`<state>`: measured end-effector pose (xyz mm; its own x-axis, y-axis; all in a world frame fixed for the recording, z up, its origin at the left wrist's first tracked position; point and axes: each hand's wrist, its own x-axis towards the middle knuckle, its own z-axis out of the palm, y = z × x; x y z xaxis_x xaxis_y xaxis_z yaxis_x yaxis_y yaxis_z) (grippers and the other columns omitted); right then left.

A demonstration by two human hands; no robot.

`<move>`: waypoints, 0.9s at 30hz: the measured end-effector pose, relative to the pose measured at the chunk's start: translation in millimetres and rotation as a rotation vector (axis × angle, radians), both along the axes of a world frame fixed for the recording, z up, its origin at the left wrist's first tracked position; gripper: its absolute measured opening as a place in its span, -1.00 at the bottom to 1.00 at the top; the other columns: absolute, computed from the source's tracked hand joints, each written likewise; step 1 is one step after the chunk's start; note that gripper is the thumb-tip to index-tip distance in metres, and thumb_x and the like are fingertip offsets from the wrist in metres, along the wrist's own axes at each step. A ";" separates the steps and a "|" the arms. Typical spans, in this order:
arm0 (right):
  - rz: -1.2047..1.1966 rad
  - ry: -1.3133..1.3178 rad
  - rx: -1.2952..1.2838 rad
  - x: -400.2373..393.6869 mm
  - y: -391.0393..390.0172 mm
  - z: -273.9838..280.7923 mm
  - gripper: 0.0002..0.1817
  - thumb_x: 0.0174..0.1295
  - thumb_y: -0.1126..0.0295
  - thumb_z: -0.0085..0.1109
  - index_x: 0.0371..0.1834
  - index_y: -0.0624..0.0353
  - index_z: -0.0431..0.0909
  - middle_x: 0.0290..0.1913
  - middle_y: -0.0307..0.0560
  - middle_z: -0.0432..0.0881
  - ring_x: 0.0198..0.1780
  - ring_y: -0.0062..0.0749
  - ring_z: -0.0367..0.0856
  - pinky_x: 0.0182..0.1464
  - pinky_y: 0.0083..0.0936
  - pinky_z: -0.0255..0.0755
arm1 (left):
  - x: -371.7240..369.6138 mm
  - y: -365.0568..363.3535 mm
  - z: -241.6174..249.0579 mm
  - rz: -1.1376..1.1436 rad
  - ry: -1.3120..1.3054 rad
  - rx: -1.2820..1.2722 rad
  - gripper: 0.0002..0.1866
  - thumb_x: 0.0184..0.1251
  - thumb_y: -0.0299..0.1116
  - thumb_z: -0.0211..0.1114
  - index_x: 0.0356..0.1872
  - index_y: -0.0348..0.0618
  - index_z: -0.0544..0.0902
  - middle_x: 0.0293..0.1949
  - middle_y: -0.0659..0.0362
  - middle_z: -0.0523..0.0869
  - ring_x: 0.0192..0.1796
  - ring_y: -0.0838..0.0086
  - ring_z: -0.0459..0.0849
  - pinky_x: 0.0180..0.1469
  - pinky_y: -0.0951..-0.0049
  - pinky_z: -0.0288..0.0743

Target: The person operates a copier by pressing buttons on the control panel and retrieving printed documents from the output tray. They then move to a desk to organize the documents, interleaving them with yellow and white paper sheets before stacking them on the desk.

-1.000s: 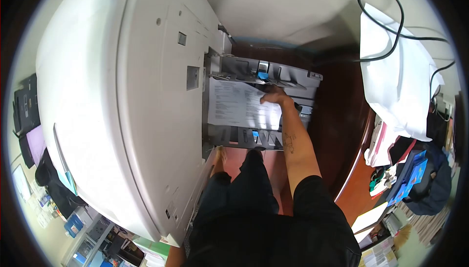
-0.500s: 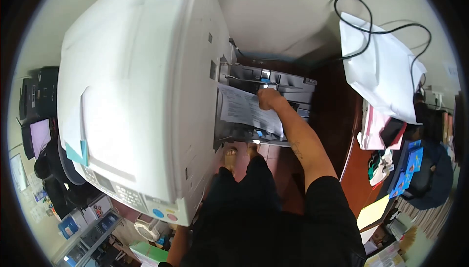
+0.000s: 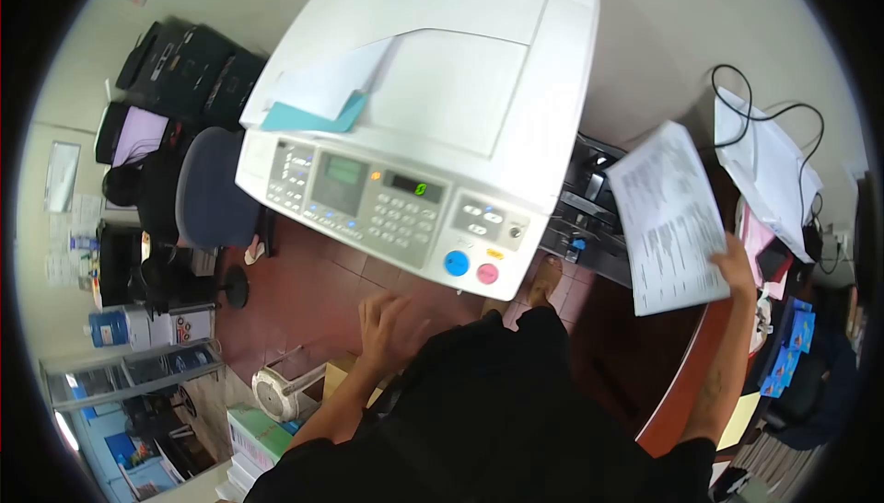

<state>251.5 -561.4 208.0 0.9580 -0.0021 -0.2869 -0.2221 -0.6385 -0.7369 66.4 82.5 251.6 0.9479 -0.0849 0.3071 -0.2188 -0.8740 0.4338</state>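
Printed sheets of paper hang to the right of the copier, with my right hand closed on their lower right edge. They are clear of the output tray on the copier's side. My left hand is below the front of the white copier, fingers apart and slightly blurred, holding nothing. It is nearest to the control panel, which has a lit green digit, a blue button and a pink button. White paper and a teal sheet lie on the copier's lid.
A reddish-brown desk curves along my right, with a large white envelope and a looped black cable beyond it. To the left stand an office chair and dark equipment. A white stool is near my left arm.
My right hand has drawn the printed sheets out of the side tray and moved them right. My left hand has risen into fuller view. The view has turned toward the copier's front panel.
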 end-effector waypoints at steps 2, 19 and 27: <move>-0.165 0.070 0.132 -52.3 10.0 25.0 -0.43 -0.09 0.61 0.09 0.14 0.38 0.55 -0.05 -0.03 0.70 -0.11 -0.33 0.67 0.02 -0.46 0.49 | 15.7 7.5 13.7 0.007 -0.095 0.038 -0.33 -0.05 -0.30 0.58 0.17 -0.10 0.52 0.16 -0.09 0.42 0.15 -0.05 0.42 0.20 -0.03 0.33; -0.613 -0.021 0.738 -224.2 107.5 40.2 -0.56 0.07 0.68 0.07 0.10 0.47 0.50 -0.01 0.13 0.70 -0.14 -0.30 0.72 -0.01 -0.44 0.56 | 90.7 32.3 40.4 -0.053 -0.114 0.240 -0.03 -0.41 -0.11 0.71 0.27 0.02 0.56 0.47 -0.19 0.11 0.45 -0.15 0.12 0.40 -0.08 0.07; -0.558 -0.030 0.818 -220.3 119.1 55.2 -0.54 0.07 0.67 0.10 0.13 0.47 0.49 0.03 0.12 0.69 -0.09 -0.31 0.71 0.05 -0.45 0.54 | 89.8 28.2 40.0 -0.064 -0.110 0.223 -0.02 -0.44 -0.13 0.73 0.26 0.02 0.56 0.48 -0.19 0.10 0.47 -0.14 0.10 0.40 -0.07 0.08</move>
<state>31.3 -442.3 263.2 0.8870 -0.2674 -0.3765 -0.3099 0.2599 -0.9146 156.2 110.7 291.6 0.9005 -0.2211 0.3745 -0.3120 -0.9283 0.2022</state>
